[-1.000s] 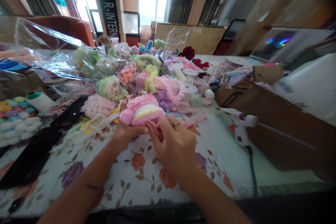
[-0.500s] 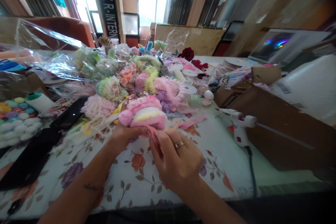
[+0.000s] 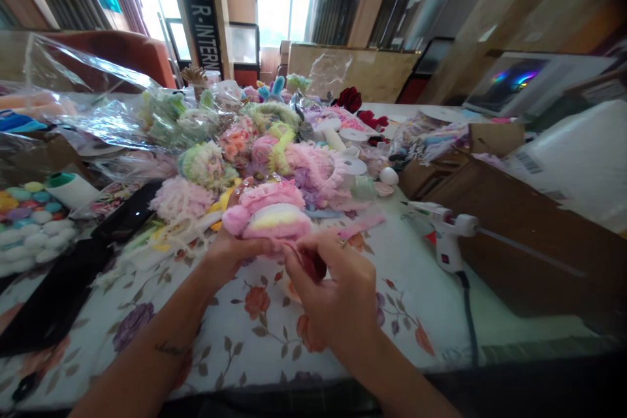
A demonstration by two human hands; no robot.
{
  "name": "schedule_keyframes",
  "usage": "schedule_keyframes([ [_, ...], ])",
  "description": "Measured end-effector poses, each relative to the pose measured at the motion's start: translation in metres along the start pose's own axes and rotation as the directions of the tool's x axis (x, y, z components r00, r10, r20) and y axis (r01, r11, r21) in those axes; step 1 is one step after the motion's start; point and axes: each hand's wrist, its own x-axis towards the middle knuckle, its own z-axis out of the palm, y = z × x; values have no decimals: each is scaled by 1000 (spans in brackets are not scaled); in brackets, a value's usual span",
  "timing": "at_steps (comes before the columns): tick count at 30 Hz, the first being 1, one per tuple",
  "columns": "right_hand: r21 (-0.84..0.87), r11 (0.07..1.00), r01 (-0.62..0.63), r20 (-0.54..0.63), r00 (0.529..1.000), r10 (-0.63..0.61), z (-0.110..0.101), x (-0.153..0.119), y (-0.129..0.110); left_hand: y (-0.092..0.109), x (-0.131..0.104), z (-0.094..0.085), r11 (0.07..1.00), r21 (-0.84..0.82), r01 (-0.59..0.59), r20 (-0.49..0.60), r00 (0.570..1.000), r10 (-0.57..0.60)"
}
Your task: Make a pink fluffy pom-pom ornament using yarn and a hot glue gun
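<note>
A fluffy pink piece with a yellow and white band (image 3: pixel 277 219) is held above the floral cloth, near the middle of the view. My left hand (image 3: pixel 235 248) grips its left side, the thumb along the lower edge and the other fingers hidden behind. At the lower right edge, my right hand (image 3: pixel 336 281) pinches the pink material between thumb and fingers. A ring shows on this hand. Just behind the piece lie pink ruffled trim (image 3: pixel 323 170) and a pale pink fuzzy bundle (image 3: pixel 182 198).
A white glue gun (image 3: pixel 448 232) with a cord lies at the right, against a brown cardboard box (image 3: pixel 539 241). Pompoms (image 3: pixel 36 238) and a black phone (image 3: pixel 125 212) are at the left. Clear plastic and craft pieces cover the back.
My right hand has turned and shifted slightly right, its fingers now more curled at the lower edge. The pink piece has tilted a little; my left hand keeps its hold.
</note>
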Motion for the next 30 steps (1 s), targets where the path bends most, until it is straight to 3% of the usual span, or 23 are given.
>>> schedule_keyframes([
  [4, 165, 963, -212, 88, 976, 199, -4, 8, 5, 0, -1, 0, 1000, -15, 10, 28, 1000, -9],
  [9, 296, 886, -356, 193, 931, 309, -4, 12, 15, 0, -2, 0, 1000, -23, 9, 74, 997, -8],
  [16, 385, 751, -536, 404, 830, 384, -10, 20, 23, 0, 0, -3, 997, -6, 78, 112, 991, -77],
  [22, 387, 633, -670, 597, 705, 381, -3, 33, 47, 1, -1, 0, 989, -37, 142, 43, 989, -140],
  [27, 304, 627, -718, 620, 649, 442, 10, 44, 65, 2, 4, 3, 987, -95, 129, -20, 991, -131],
  [30, 331, 560, -759, 642, 616, 456, 20, 41, 69, 2, 5, 3, 990, -92, 111, -51, 992, -116],
])
